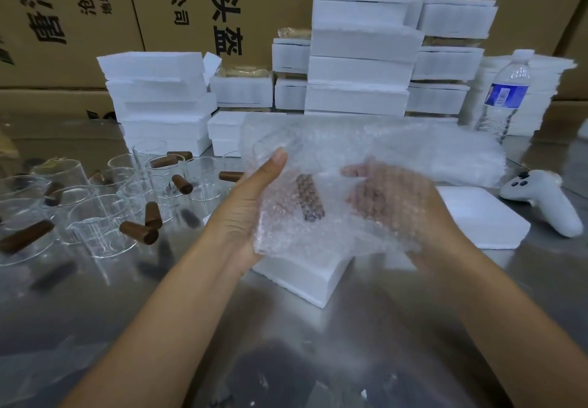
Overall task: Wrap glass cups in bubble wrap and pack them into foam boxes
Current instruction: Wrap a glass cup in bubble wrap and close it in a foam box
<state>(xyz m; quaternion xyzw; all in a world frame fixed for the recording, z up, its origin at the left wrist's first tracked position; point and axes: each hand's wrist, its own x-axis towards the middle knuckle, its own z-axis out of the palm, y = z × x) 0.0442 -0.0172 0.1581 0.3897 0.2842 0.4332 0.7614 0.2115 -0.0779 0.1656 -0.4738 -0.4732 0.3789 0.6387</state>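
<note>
Both my hands hold a glass cup with a brown wooden handle (310, 199) bundled in a sheet of bubble wrap (305, 226) above the table's middle. My left hand (254, 191) grips the bundle's left side, thumb up along the wrap. My right hand (388, 204) lies under the wrap on the right, its fingers showing through the bubbles. Directly below sits a low white foam box (305, 275). A foam lid (480, 216) lies to the right. Several bare glass cups with brown handles (105, 204) crowd the table's left.
Stacks of white foam boxes (362, 54) stand behind, before cardboard cartons (63, 19). A pile of bubble wrap sheets (429, 150) lies past my hands. A water bottle (504, 96) stands at the right, a white controller (541, 199) beside it on the steel table (286, 344).
</note>
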